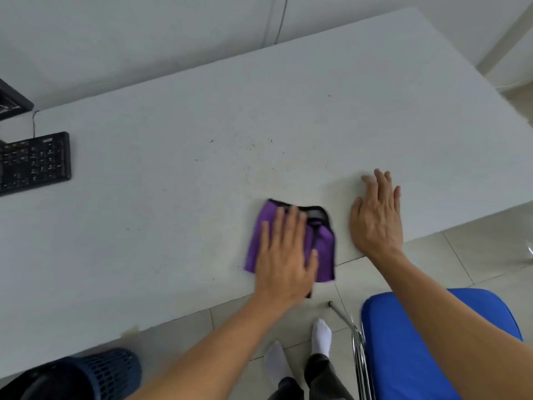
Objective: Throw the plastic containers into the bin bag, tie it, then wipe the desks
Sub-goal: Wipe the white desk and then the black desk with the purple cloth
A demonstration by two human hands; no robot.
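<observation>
A purple cloth (324,243) with a black edge lies folded on the white desk (173,197) near its front edge. My left hand (284,255) presses flat on the cloth, fingers together and pointing away from me. Just right of the cloth, my right hand (376,215) rests flat on the bare desk with fingers spread, holding nothing. Small dark specks and faint stains mark the desk beyond the cloth. No bin bag or plastic containers are in sight.
A black keyboard (34,163) and the corner of a monitor (11,102) sit at the desk's left end. A dark blue mesh bin (112,373) stands under the front edge. A blue chair (427,345) with chrome legs stands to my right.
</observation>
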